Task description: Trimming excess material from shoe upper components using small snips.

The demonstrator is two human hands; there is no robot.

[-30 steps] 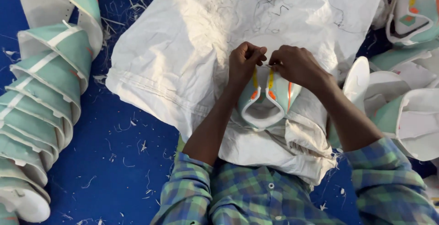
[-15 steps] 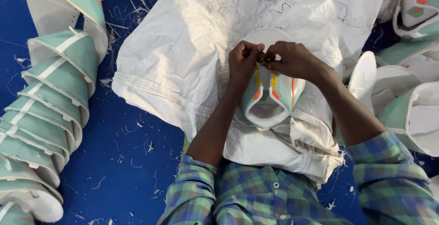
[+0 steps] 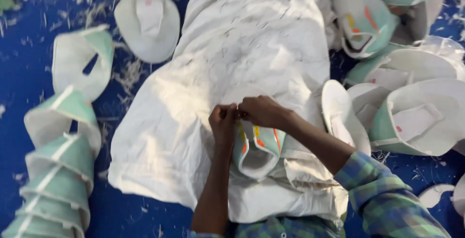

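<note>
A mint-green shoe upper with orange and yellow marks and a white lining lies on a white woven sack spread over my lap. My left hand pinches its top edge with fingers closed. My right hand grips the same edge right beside it, the fingertips of both hands touching. What is between the fingertips is too small to tell. Both forearms reach up from the bottom of the view in checked green-blue sleeves.
A nested stack of mint-green uppers curves along the left. Loose uppers lie heaped at the right, another white one at top left. Blue floor is littered with white thread scraps.
The view has tilted, so the sack and the piles sit lower and differently angled in frame. Both hands stay pinched on the upper's top edge, shifted slightly together.
</note>
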